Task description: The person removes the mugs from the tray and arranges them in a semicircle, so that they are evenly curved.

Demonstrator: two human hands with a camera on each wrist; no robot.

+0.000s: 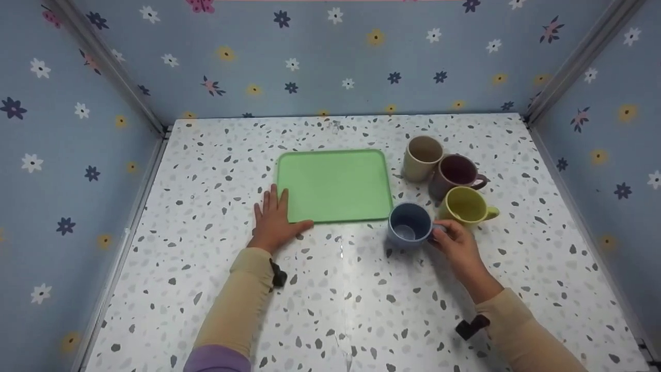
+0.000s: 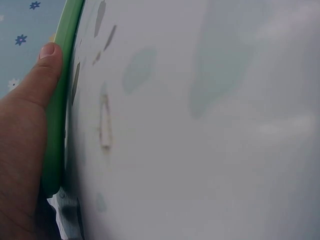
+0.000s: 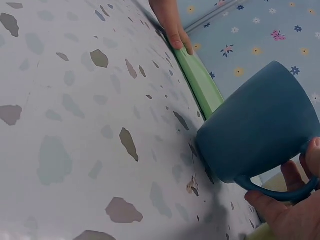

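A blue mug (image 1: 409, 227) is held by its handle in my right hand (image 1: 458, 248), close to the near right corner of a green tray (image 1: 335, 186). In the right wrist view the fingers curl round the handle of the blue mug (image 3: 265, 125), and a shadow lies beneath it. My left hand (image 1: 274, 219) rests with spread fingers at the near left corner of the tray, its thumb along the front edge. In the left wrist view the thumb (image 2: 45, 75) touches the tray's rim (image 2: 55, 140).
Right of the tray stand a beige cup (image 1: 415, 168), a maroon mug (image 1: 444, 186) and a yellow-green mug (image 1: 457, 214), close together. The speckled white table (image 1: 330, 289) is bordered by flowered blue walls (image 1: 320, 57) at the back and sides.
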